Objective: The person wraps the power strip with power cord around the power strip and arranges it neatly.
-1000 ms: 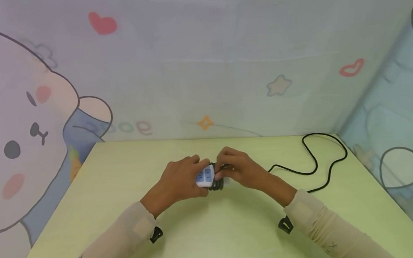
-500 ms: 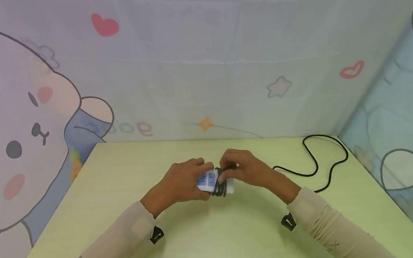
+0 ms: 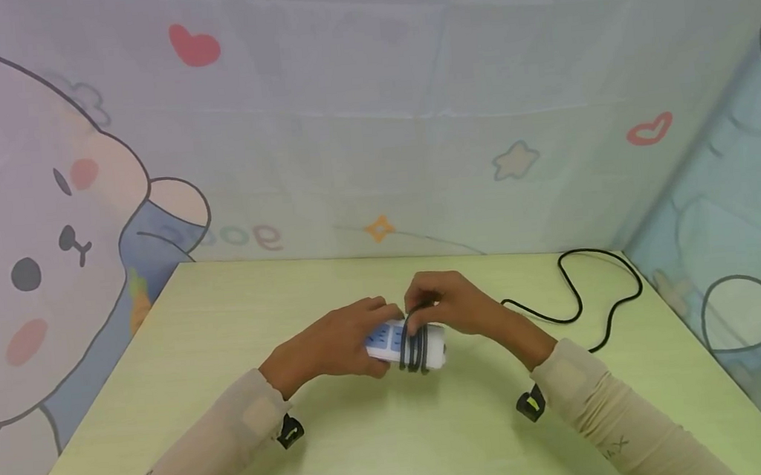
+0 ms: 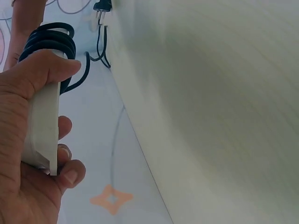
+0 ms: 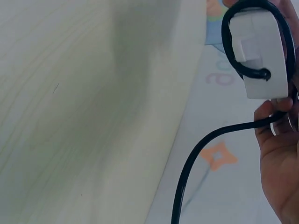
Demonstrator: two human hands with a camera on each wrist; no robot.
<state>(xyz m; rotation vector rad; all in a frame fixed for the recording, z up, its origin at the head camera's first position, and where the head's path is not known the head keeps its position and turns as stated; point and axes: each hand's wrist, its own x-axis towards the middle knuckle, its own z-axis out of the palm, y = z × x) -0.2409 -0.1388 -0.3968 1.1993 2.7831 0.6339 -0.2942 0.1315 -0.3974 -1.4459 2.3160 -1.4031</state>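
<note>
Power strip (image 3: 436, 349), black cable (image 5: 233, 128) — both partly hidden by the hands (image 3: 343, 341) (image 3: 451, 305)

A white power strip (image 3: 435, 347) with blue socket panels is held clear of the bench (image 3: 397, 445) in the grip of the left hand (image 3: 343, 341); its sockets face up, and its free end slants toward the person. The black cord (image 5: 182, 184) leaves the strip's end face and winds round the body in several close loops. The right hand (image 3: 449, 305) pinches the cord at the loops. The rest trails across the bench in a wide bend, ending in a black two-pin plug (image 4: 102, 5).
</note>
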